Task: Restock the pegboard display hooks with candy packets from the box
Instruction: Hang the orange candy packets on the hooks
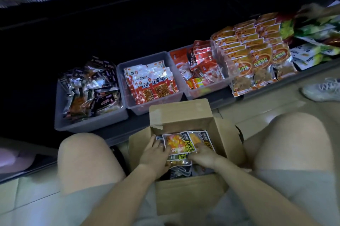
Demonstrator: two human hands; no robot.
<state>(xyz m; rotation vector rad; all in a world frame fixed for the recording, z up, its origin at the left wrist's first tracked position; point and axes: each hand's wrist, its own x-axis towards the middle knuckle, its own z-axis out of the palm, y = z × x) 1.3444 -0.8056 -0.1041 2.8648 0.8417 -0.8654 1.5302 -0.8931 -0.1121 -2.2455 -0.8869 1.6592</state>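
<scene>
Both hands reach down into an open cardboard box [184, 115] that sits on the floor between the person's bare knees, and together they grasp a small stack of candy packets [177, 145] inside it. The left hand [154, 154] curls round the stack's left edge, thumb on the top packet's face, a ring showing on one finger; the right hand [202, 154] presses and curls over the stack's right side, fingers lying across the yellow label. The packets held are clear-fronted with orange and yellow contents and black-and-yellow printing; more packets lie beneath the grip, deeper in the box, in shadow. Just beyond the hands the box's far flap stands up, with tape on its upper corners. Beyond that flap, on a low dark shelf, a row of clear plastic bins [128, 108] holds snacks: dark-wrapped packets [90, 89] to the left of the grip, red-and-white packets [152, 84] straight ahead, red packets [200, 66] to the right. Farther right stand rows of orange packets [252, 47], then green-and-white ones [312, 42]. A pale sneaker [322, 89] rests on the tiled floor far right
</scene>
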